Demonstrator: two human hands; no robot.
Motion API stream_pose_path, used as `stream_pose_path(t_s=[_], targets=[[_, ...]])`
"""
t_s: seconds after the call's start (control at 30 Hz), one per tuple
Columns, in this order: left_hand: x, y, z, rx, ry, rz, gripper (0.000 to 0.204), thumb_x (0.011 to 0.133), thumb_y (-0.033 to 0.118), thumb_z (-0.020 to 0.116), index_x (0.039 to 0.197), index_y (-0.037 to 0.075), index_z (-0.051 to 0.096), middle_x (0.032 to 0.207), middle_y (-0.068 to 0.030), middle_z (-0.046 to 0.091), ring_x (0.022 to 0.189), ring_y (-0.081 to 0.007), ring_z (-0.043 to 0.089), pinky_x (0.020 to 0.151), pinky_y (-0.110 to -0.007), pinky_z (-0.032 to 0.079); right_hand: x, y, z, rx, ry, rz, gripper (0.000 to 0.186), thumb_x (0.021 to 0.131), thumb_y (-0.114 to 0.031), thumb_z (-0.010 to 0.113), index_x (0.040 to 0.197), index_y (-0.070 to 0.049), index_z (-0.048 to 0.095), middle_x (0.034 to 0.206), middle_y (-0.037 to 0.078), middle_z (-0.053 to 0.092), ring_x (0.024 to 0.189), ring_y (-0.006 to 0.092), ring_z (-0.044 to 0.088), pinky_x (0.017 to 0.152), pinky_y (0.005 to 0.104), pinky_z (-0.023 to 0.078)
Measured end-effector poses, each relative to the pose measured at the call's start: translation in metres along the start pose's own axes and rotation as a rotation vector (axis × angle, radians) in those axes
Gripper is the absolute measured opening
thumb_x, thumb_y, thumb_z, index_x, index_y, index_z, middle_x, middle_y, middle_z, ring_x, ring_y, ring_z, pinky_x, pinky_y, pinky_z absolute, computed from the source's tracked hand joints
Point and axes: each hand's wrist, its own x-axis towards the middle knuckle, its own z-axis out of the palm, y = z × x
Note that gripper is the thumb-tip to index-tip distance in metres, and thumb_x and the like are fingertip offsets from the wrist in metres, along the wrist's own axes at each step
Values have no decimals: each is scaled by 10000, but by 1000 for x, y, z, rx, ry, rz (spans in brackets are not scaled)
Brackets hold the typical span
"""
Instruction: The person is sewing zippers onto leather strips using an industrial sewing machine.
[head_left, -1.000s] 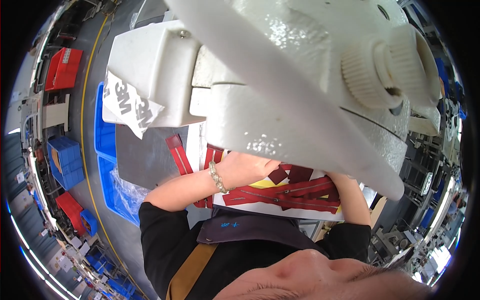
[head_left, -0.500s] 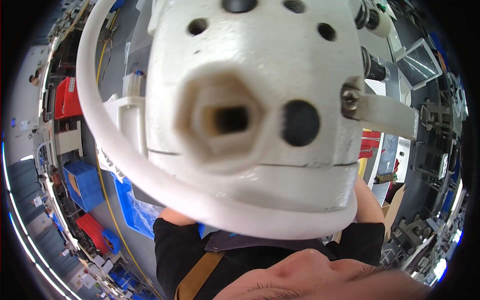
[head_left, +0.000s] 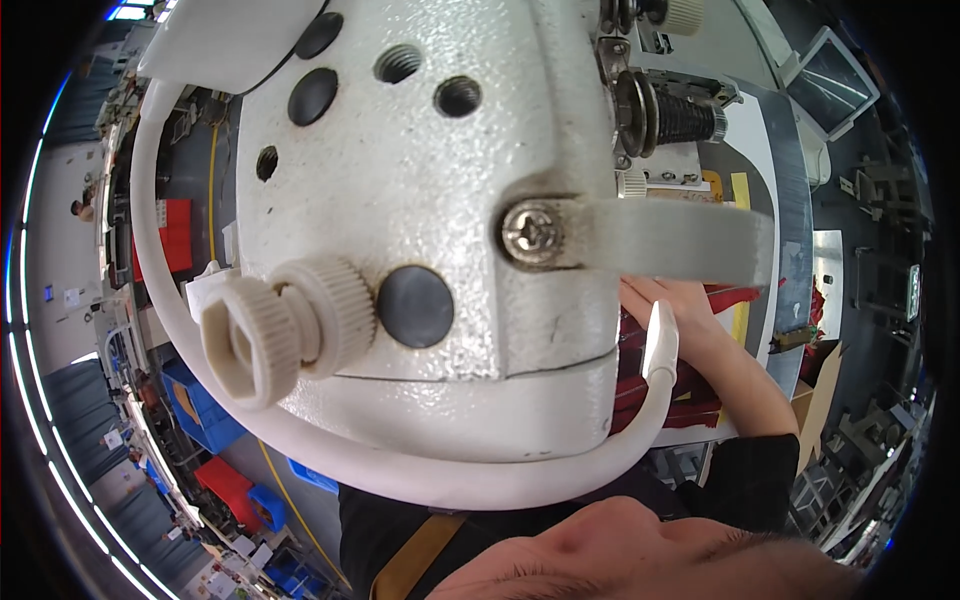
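A large white sewing machine head (head_left: 440,200) fills the middle of the head view and hides much of the work area. Just past its right side, my right hand (head_left: 672,303) reaches in over dark red fabric (head_left: 708,412). The machine covers most of its fingers, so their grip is unclear. My left hand is out of sight behind the machine.
A white cable tube with a lamp tip (head_left: 660,340) curves round the machine's near side. On the right are a tension spring knob (head_left: 680,118), a grey metal arm (head_left: 690,240) and a tablet screen (head_left: 830,85). Blue crates (head_left: 195,400) stand at left.
My view has shifted rightward around the machine head. My right hand and the red fabric beneath it have come into sight; before, only the forearm showed.
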Motion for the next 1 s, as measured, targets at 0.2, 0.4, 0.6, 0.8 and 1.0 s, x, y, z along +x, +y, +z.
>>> stream_pose_path(t_s=[0.2, 0.4, 0.6, 0.8, 1.0], targets=[[-3, 2, 3, -77, 67, -45, 522, 780, 109, 731, 1248, -42, 554, 1410, -208, 450, 1320, -343, 438, 1073, -449, 391, 3, 0, -1, 117, 1, 47, 387, 770, -147, 592, 1134, -26, 643, 1219, 128, 634, 1153, 250, 605, 984, 391, 474], [-12, -6, 21, 48, 5, -29, 460, 864, 127, 647, 1271, -41, 515, 1374, -180, 457, 1291, -313, 442, 1061, -437, 381, 3, -12, 8, 489, 13, 374, 379, 778, -153, 580, 1133, -38, 641, 1197, 124, 637, 1138, 243, 610, 981, 388, 448], [-17, -30, 44, 199, 42, 81, 265, 849, 144, 613, 1098, 53, 619, 1060, -76, 618, 998, -232, 605, 827, -373, 499, 25, -17, 6, 85, -14, -146, 322, 767, -142, 581, 1066, -37, 637, 1147, 124, 632, 1048, 242, 616, 881, 367, 463], [-8, -20, 25, 95, 84, 71, 256, 807, 205, 666, 1018, 60, 650, 978, -56, 654, 942, -208, 638, 787, -344, 507, 20, -20, 9, 101, -26, -93, 307, 731, -135, 602, 1019, -39, 647, 1131, 119, 636, 1038, 243, 616, 868, 363, 455], [-1, -15, -18, 277, 339, 168, 254, 772, 140, 670, 995, 21, 646, 969, -80, 627, 968, -207, 604, 804, -330, 475, 7, -18, 25, 323, 13, -5, 299, 759, -176, 662, 1056, -157, 679, 1121, 67, 658, 1099, 246, 593, 944, 416, 424]])
